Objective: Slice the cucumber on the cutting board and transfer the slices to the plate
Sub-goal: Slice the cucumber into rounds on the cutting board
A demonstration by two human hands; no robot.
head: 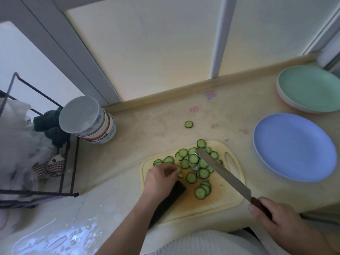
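A pale yellow cutting board (220,197) lies on the counter, with several cucumber slices (193,159) spread over its far half. My left hand (160,178) rests on the board's left side, its fingertips curled round a pale cucumber piece at the edge of the pile. A long dark object (170,198) lies under that wrist; I cannot tell what it is. My right hand (276,221) grips the brown handle of a knife (220,172), whose blade slants up-left with its tip over the slices. An empty blue plate (294,148) sits right of the board.
One stray slice (188,124) lies on the counter beyond the board. A green plate (309,87) stacked on a pink one stands at the back right. A lidded stack of bowls (88,120) and a black wire rack (36,144) stand at the left.
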